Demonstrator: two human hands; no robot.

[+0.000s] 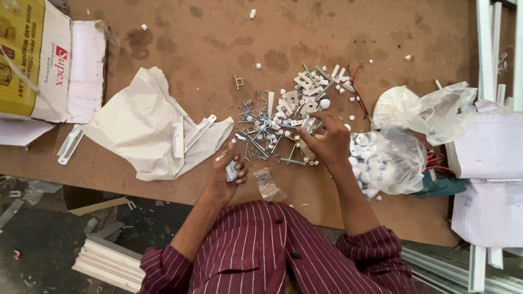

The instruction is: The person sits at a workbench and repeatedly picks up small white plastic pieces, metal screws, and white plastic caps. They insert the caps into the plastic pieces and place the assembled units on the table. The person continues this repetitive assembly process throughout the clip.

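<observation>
A heap of metal screws and small white plastic fittings (278, 122) lies spread on the brown board table (218, 43). My right hand (327, 139) rests on the right side of that heap, fingers bent down among the parts. My left hand (226, 174) is nearer the table's front edge, fingers curled around a small white and grey fitting (232, 170). A little clear plastic bag (268, 185) lies just right of my left hand.
A crumpled white paper bag (147, 128) with white metal brackets (180, 139) lies left. A cardboard box (38, 60) sits far left. Clear bags of white caps (389, 158) and papers (487, 152) crowd the right. White profiles (109, 264) lie on the floor.
</observation>
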